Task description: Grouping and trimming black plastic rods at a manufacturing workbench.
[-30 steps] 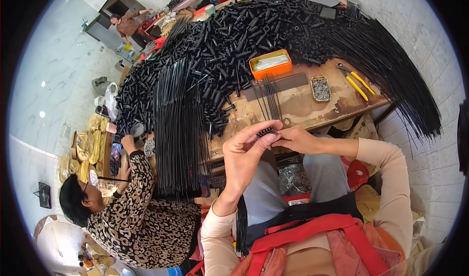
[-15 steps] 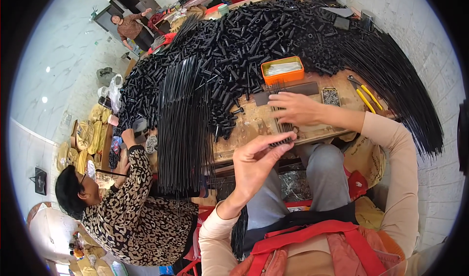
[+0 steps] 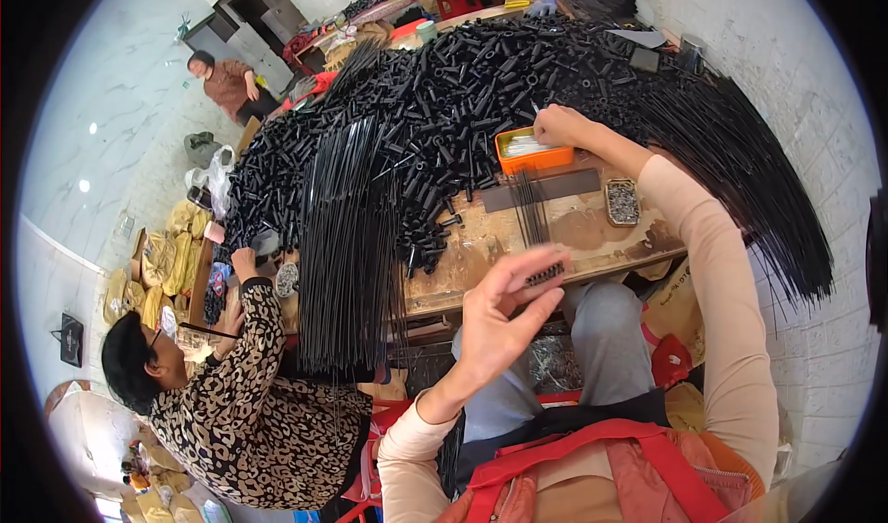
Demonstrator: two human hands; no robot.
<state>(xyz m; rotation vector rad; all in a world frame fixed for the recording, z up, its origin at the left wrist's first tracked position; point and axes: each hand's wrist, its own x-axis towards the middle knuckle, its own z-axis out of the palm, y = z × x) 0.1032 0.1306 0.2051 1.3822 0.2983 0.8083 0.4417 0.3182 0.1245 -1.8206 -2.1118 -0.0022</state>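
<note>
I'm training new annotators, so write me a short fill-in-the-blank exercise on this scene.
The right hand is at the ____ box holding white strips.
The left hand holds a ribbed piece coloured ____.
The small tray of metal bits stands to the ____ of the flat bar.

Missing words: orange; black; right.

At eight o'clock a co-worker (image 3: 259, 403) in a leopard-print top bends forward. Yellow sacks (image 3: 165, 269) lie heaped at nine o'clock, with a white plastic bag (image 3: 222, 179) just past them toward ten. A person (image 3: 226, 84) in a brown top stands at ten, near a dark doorway (image 3: 262, 14) at eleven. A pale green tub (image 3: 425, 31) sits at twelve. A white wall (image 3: 800, 125) rises toward three; something red (image 3: 671, 361) lies at four. A dark bag (image 3: 71, 340) hangs between eight and nine.
</note>
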